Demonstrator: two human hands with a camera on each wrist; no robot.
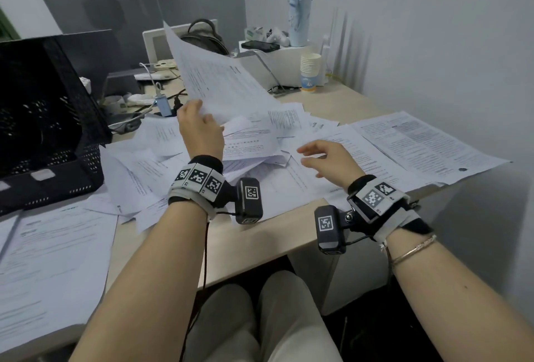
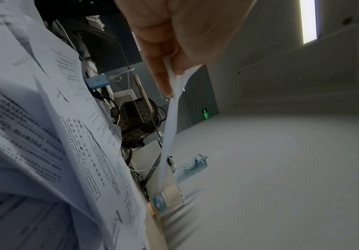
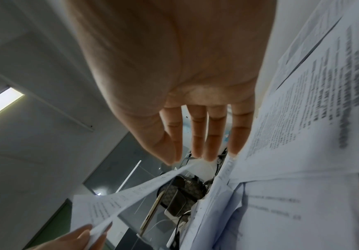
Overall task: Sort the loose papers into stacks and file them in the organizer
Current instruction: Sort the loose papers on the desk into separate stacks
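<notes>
A messy heap of printed papers (image 1: 248, 142) covers the middle of the desk. My left hand (image 1: 199, 124) pinches the near corner of a lifted sheet (image 1: 216, 78), which tilts up and away above the heap; the pinch shows in the left wrist view (image 2: 169, 67). My right hand (image 1: 323, 156) hovers just over the papers to the right, fingers (image 3: 197, 135) straight and spread, holding nothing. A black mesh organizer (image 1: 49, 118) stands at the left edge of the desk. Flat sheets (image 1: 416, 142) lie side by side on the right, more sheets (image 1: 49, 257) at the near left.
Behind the heap are cables, a blue adapter (image 1: 163, 104), a patterned bag (image 1: 205, 36), a white box (image 1: 289, 64) with a phone on it, a stack of paper cups (image 1: 309, 72) and a tall blue bottle (image 1: 299, 11). The wall runs close along the right.
</notes>
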